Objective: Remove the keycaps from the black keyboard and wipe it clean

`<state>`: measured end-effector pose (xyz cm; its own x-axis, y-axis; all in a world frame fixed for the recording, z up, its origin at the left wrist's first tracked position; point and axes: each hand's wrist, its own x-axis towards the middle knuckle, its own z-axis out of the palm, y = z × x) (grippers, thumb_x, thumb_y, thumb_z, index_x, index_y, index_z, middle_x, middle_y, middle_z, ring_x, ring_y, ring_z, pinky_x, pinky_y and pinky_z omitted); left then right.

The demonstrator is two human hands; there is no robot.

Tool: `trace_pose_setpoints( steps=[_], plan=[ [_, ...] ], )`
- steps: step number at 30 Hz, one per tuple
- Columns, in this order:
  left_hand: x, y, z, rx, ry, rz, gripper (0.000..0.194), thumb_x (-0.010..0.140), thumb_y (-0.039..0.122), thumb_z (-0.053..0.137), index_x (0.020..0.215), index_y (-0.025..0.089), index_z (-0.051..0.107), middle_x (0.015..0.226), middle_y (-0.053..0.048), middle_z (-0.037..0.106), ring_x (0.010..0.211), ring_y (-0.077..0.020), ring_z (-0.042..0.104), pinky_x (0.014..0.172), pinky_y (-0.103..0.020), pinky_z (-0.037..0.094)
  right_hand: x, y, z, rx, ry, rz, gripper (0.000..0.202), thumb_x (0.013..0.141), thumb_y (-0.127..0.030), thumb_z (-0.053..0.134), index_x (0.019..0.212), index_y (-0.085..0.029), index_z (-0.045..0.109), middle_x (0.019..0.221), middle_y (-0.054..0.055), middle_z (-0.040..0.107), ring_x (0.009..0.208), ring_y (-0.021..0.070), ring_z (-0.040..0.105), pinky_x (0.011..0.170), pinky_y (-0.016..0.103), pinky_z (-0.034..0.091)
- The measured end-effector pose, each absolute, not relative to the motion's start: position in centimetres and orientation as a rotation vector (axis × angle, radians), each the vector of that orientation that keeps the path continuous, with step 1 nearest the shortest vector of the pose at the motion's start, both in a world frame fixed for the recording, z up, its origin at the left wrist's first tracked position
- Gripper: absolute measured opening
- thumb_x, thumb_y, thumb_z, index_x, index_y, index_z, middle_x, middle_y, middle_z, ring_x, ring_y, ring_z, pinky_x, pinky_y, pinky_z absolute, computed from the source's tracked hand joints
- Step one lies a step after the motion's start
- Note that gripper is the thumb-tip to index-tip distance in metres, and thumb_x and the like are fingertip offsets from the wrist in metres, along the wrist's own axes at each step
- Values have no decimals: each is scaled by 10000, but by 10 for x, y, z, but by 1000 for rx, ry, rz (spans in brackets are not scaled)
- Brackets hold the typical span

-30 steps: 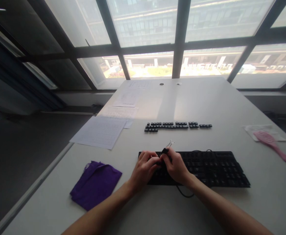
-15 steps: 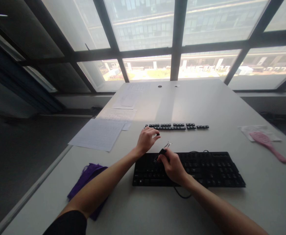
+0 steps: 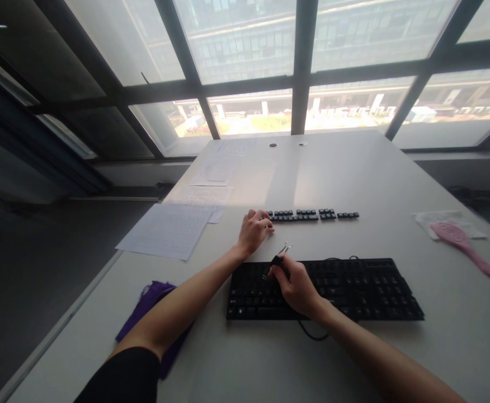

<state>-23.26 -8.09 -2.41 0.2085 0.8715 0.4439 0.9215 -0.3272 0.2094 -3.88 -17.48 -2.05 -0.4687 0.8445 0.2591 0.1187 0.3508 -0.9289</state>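
Note:
My left hand (image 3: 253,230) is at the left end of the rows of loose black keycaps (image 3: 307,215), its fingers bent and closed on a small black keycap (image 3: 269,226), partly covered by the fingertips. My right hand (image 3: 297,282) grips a keycap puller (image 3: 276,261) by its black handle, with the thin wire prongs pointing up and away from me. Both lie over or near the black keyboard (image 3: 371,294), which sits flat in front of me. The right hand hovers over its middle and hides some of the keys there.
Sheets of paper (image 3: 165,229) lie along the table's left side. A purple cloth or bag (image 3: 144,305) is partly under my left forearm. On the right, a pink hairbrush (image 3: 458,240) rests on a white packet (image 3: 475,228). A cable (image 3: 312,336) loops out below the keyboard.
My left hand has moved forward with the keycap, to the left end of the keycap rows. The right hand stays with the puller over the keyboard. The view has shifted slightly.

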Motion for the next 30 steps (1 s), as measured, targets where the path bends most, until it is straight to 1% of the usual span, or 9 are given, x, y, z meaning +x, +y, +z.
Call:
trace_pose_setpoints(
  steps=[11, 16, 19, 24, 27, 30],
  plan=[
    [-234, -77, -25, -2324, -1823, -786, 95, 768, 248, 815, 822, 231, 740, 1080, -52, 660, 1046, -267, 507, 901, -415, 434, -38, -175, -19, -843, -1851, 1158, 90, 952, -171, 526, 877, -207, 562, 769, 18, 686, 701, 182, 646, 691, 286, 461],
    [-233, -82, -19, -2315, -1848, -830, 130, 765, 260, 820, 857, 230, 733, 1085, -59, 647, 1052, -265, 511, 919, -416, 436, -38, -175, -19, -839, -1831, 1137, 100, 951, -172, 530, 869, -204, 577, 766, 17, 683, 698, 181, 634, 687, 289, 460],
    [-234, -89, -12, -2277, -1876, -884, 113, 781, 246, 804, 859, 231, 724, 1068, -52, 645, 1040, -254, 515, 925, -410, 440, -39, -174, -19, -842, -1807, 1099, 99, 950, -189, 540, 871, -201, 598, 779, 25, 679, 711, 187, 623, 692, 297, 461],
    [-238, -111, 4, -2226, -1956, -938, 60, 852, 182, 715, 898, 220, 719, 1022, -50, 662, 998, -236, 543, 928, -397, 451, -39, -172, -22, -857, -1732, 1029, 82, 948, -211, 549, 901, -197, 615, 845, 49, 668, 778, 206, 612, 742, 320, 467],
    [-237, -136, 10, -2246, -1987, -970, 118, 907, 150, 615, 956, 211, 704, 998, -45, 673, 969, -226, 558, 931, -393, 453, -39, -171, -24, -870, -1678, 1041, 94, 949, -202, 537, 892, -194, 611, 817, 43, 650, 761, 202, 603, 745, 325, 471],
    [-230, -169, 11, -2329, -1989, -1004, 168, 921, 124, 557, 970, 212, 691, 987, -41, 674, 975, -223, 561, 923, -388, 458, -39, -172, -25, -879, -1653, 1058, 107, 954, -196, 519, 880, -194, 597, 778, 31, 632, 729, 195, 594, 718, 318, 467]
  ],
)
